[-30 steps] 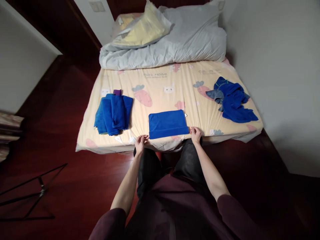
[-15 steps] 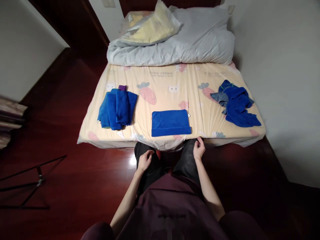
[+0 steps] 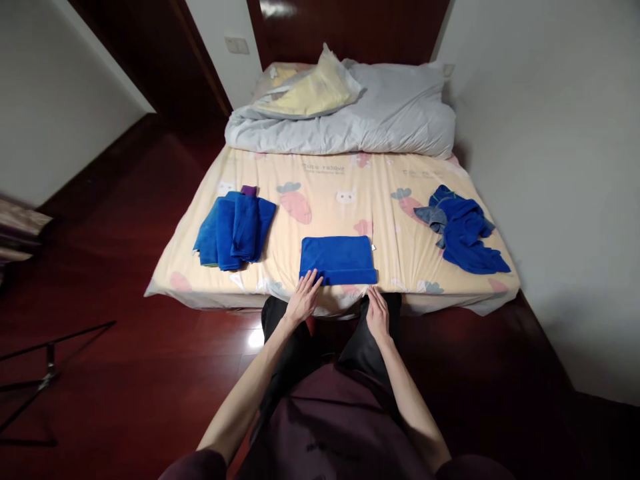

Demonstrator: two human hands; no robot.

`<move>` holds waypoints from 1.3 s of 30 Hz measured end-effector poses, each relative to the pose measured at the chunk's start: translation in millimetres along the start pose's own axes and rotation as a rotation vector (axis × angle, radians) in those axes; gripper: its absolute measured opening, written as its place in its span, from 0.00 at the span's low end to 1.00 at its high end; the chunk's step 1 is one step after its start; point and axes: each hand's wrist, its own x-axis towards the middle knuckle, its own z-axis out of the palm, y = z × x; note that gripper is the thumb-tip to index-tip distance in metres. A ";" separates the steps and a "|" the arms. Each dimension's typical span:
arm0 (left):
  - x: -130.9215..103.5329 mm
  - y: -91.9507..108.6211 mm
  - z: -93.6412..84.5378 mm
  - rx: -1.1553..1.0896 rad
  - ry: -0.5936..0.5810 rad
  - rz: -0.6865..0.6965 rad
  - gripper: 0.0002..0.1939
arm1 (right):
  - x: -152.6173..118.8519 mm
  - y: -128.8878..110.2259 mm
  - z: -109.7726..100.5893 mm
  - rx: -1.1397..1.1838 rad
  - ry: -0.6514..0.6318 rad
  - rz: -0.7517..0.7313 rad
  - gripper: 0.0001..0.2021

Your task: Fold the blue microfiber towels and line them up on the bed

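Observation:
A blue towel [image 3: 337, 253] lies flat near the front edge of the bed, a strip along its near side folded over. My left hand [image 3: 303, 300] is open, its fingertips at the near left corner of this towel. By the near right corner is my right hand [image 3: 377, 313], its fingers stretched out at the mattress edge, holding nothing. To the left rests a stack of folded blue towels [image 3: 227, 230] with a small purple piece showing at the top. At the right lies a crumpled heap of blue cloths [image 3: 467, 237], one part of it greyish.
The bed sheet [image 3: 330, 200] is pale yellow with carrot prints. A grey quilt [image 3: 395, 110] and a yellow pillow [image 3: 320, 90] in clear wrapping lie at the headboard. Black stand legs [image 3: 47, 380] are on the floor at left. A wall [image 3: 540, 167] flanks the bed's right side.
Both hands have moved from my thighs up to the near edge of the towel, the left reaching its corner. Their fingers have straightened. The camera view has tilted up slightly.

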 end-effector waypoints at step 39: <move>32.7 -43.9 -16.1 -0.302 0.072 -0.308 0.28 | 113.7 55.1 15.1 0.186 -0.036 0.050 0.27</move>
